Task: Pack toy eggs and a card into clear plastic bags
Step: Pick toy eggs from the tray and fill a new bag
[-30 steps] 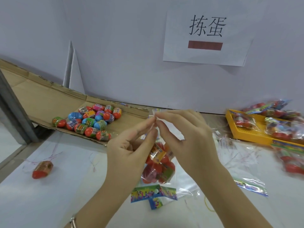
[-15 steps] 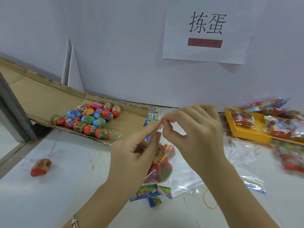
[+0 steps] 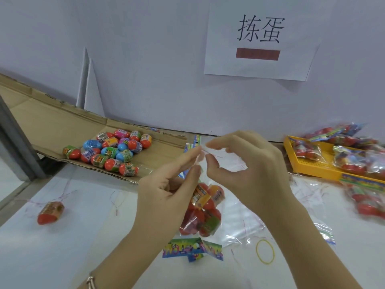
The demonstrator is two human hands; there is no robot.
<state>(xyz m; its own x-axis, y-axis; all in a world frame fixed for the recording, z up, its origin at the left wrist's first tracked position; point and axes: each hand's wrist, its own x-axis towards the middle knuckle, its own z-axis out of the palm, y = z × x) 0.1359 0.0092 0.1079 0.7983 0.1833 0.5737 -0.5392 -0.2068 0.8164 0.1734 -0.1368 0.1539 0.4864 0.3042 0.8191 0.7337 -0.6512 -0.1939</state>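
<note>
A: What can go wrong from here?

B: Biggest first. The table has slack empty bags lying right under my load. If the bag drops, it lands on loose film & prob slides. The bag hangs at frame centre, held only at its mouth. My left hand pinches the top edge btwn thumb & forefinger. My right hand has thumb & forefinger curled on a thin red strip there. The eggs sag in the lower part, so I'd guess a weak pinch lets the film slip thru.

A: Smaller stuff?

B: The card sits lower centre, just under the eggs. Can't tell if it's inside the film or lying on the table. If it's outside, I'd close the bag w/o it. The strip is very thin, so a hard tug may snap it or tear the mouth.

A: Which way does the bag point?

B: Mouth up at frame centre, closed end toward lower centre. The long axis runs approx top-to-bottom of the frame. The eggs inside lie jumbled, w/ no shared heading.
</note>
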